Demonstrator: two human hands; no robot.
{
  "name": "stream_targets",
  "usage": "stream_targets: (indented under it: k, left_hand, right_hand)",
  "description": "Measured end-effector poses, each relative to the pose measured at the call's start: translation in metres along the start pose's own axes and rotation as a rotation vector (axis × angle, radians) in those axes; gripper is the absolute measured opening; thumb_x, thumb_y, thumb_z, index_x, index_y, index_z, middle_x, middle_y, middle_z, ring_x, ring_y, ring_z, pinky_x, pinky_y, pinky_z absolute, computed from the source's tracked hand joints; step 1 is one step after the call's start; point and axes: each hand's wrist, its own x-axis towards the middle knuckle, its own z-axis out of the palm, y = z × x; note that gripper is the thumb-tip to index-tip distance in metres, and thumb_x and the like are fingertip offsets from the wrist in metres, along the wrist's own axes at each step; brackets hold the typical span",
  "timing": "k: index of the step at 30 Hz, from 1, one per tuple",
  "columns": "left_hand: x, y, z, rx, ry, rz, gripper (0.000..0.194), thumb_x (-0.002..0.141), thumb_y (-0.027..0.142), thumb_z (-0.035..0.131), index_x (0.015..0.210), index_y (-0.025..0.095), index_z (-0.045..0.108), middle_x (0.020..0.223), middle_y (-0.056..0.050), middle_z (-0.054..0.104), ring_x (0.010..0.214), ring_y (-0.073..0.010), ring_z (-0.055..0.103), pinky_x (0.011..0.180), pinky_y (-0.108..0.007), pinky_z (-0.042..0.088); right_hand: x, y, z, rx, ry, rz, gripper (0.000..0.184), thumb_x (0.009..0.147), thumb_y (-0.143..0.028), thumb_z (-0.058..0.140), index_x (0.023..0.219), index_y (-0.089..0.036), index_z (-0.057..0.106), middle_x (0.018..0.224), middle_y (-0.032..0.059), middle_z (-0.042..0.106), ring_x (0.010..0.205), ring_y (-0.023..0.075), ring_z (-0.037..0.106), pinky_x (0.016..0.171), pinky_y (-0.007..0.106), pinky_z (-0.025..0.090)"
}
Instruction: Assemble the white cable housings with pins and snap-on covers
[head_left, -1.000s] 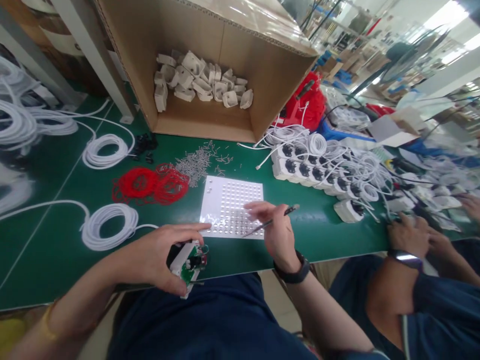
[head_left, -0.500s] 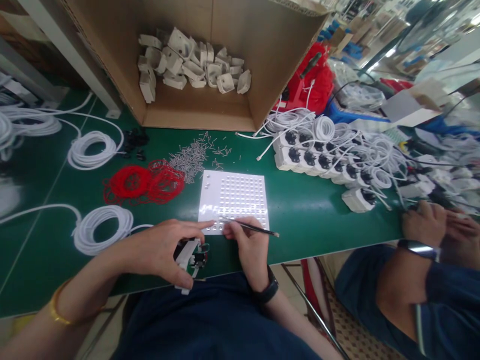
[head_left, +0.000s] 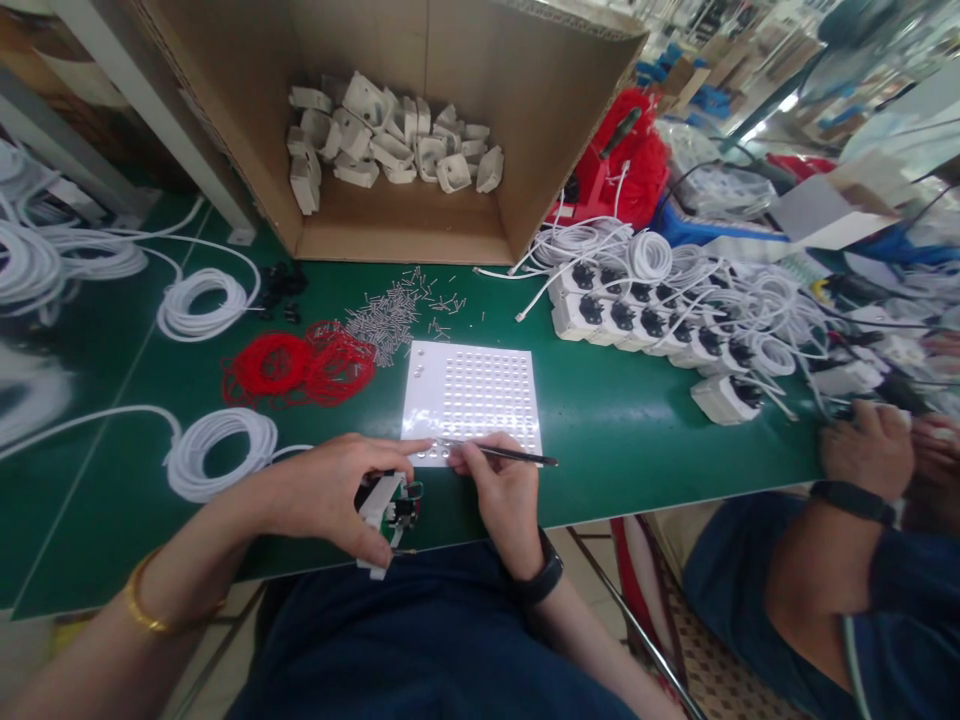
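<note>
My left hand point(head_left: 330, 490) grips a white housing point(head_left: 380, 503) with a green circuit board and black parts, at the table's front edge. Its index finger reaches onto the lower left of a white sheet point(head_left: 427, 400) covered with rows of small clear round dots. My right hand point(head_left: 504, 490) pinches a dark, thin pair of tweezers point(head_left: 517, 455), held nearly level over the sheet's lower edge. The tips point left, close to my left index fingertip. Whether a dot sits between the tips is too small to tell.
Behind the sheet lie loose screws point(head_left: 386, 320) and red thin bands point(head_left: 274, 365). White cable coils point(head_left: 221, 455) are on the left. A cardboard box point(head_left: 405, 235) holds white shells point(head_left: 390, 150). On the right stand white housings point(head_left: 574, 318) with cables; beyond them, a co-worker's hand point(head_left: 866, 450).
My right hand has swung left and down, bringing the tweezers from above the sheet's right side to its lower edge beside my left index finger. My left hand keeps hold of the housing.
</note>
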Motion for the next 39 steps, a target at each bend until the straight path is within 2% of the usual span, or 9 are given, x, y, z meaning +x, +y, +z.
stream_targets:
  k: [11,17,27,29,31,32,35,37,39]
  left_hand:
    - [-0.001,-0.001,0.002,-0.039,0.029,0.02,0.059,0.056,0.042,0.077,0.111,0.029,0.062,0.141,-0.001,0.043,0.114,-0.027,0.055,0.094,-0.032,0.043]
    - [-0.001,0.0,0.001,0.009,0.018,0.0,0.06,0.057,0.043,0.077,0.113,0.031,0.06,0.141,0.001,0.042,0.117,-0.0255,0.053,0.093,-0.029,0.043]
    - [0.0,0.0,-0.001,0.003,0.008,0.03,0.057,0.059,0.045,0.075,0.112,0.03,0.061,0.142,-0.001,0.042,0.116,-0.0261,0.053,0.095,-0.032,0.042]
    - [-0.003,-0.002,0.0,-0.02,0.034,0.045,0.058,0.058,0.046,0.076,0.112,0.029,0.061,0.139,-0.002,0.046,0.116,-0.0267,0.053,0.097,-0.033,0.041]
    - [-0.009,-0.005,0.005,-0.063,0.121,0.006,0.064,0.056,0.047,0.077,0.114,0.027,0.059,0.131,-0.003,0.054,0.114,-0.0277,0.055,0.097,-0.035,0.042]
    - [-0.013,-0.007,0.01,-0.103,0.206,-0.033,0.069,0.055,0.047,0.078,0.117,0.026,0.057,0.127,-0.004,0.057,0.113,-0.0282,0.055,0.097,-0.036,0.043]
    - [-0.021,-0.009,0.03,-0.305,0.559,-0.126,0.079,0.055,0.039,0.081,0.125,0.025,0.048,0.126,-0.008,0.057,0.116,-0.0287,0.053,0.099,-0.039,0.042]
    - [-0.019,-0.01,0.046,-0.491,0.771,-0.099,0.076,0.06,0.032,0.08,0.126,0.025,0.044,0.133,-0.009,0.05,0.122,-0.0276,0.048,0.102,-0.039,0.04]
    - [-0.012,-0.011,0.059,-0.658,0.904,-0.03,0.072,0.063,0.025,0.078,0.125,0.024,0.042,0.136,-0.01,0.046,0.124,-0.0261,0.046,0.103,-0.039,0.04]
  right_hand:
    - [-0.001,0.001,-0.002,-0.034,-0.031,-0.048,0.017,0.08,-0.033,0.061,0.076,-0.017,0.059,0.069,0.0038,0.068,0.065,0.0169,0.066,0.065,0.03,0.054]
    - [-0.001,-0.005,-0.003,-0.109,-0.04,-0.069,0.016,0.08,-0.031,0.06,0.072,-0.017,0.06,0.065,0.0035,0.067,0.061,0.0162,0.065,0.062,0.029,0.053]
    - [-0.002,0.0,0.0,-0.077,-0.008,-0.057,0.015,0.079,-0.029,0.061,0.073,-0.016,0.06,0.066,0.0031,0.067,0.061,0.0154,0.065,0.061,0.027,0.053]
    - [-0.002,0.001,0.0,-0.054,-0.012,-0.058,0.016,0.079,-0.031,0.062,0.075,-0.016,0.059,0.067,0.0032,0.067,0.063,0.0159,0.066,0.062,0.028,0.053]
    - [-0.002,0.002,0.0,-0.009,-0.009,-0.041,0.017,0.079,-0.032,0.063,0.079,-0.017,0.056,0.068,0.0024,0.067,0.064,0.0165,0.067,0.063,0.028,0.054]
    - [-0.002,0.003,0.001,0.016,-0.007,-0.027,0.018,0.078,-0.033,0.064,0.081,-0.017,0.055,0.069,0.002,0.067,0.065,0.0169,0.067,0.063,0.029,0.054]
    - [-0.002,0.003,0.001,0.085,-0.002,0.026,0.023,0.075,-0.034,0.068,0.081,-0.018,0.053,0.068,0.0015,0.068,0.066,0.018,0.069,0.063,0.029,0.055]
    - [-0.002,0.002,-0.001,0.146,-0.009,0.063,0.025,0.072,-0.034,0.071,0.079,-0.017,0.054,0.068,0.0029,0.069,0.067,0.0192,0.07,0.062,0.028,0.055]
    - [-0.001,0.0,-0.004,0.238,-0.023,0.103,0.028,0.068,-0.034,0.075,0.078,-0.016,0.056,0.071,0.0049,0.071,0.068,0.0206,0.07,0.062,0.028,0.056]
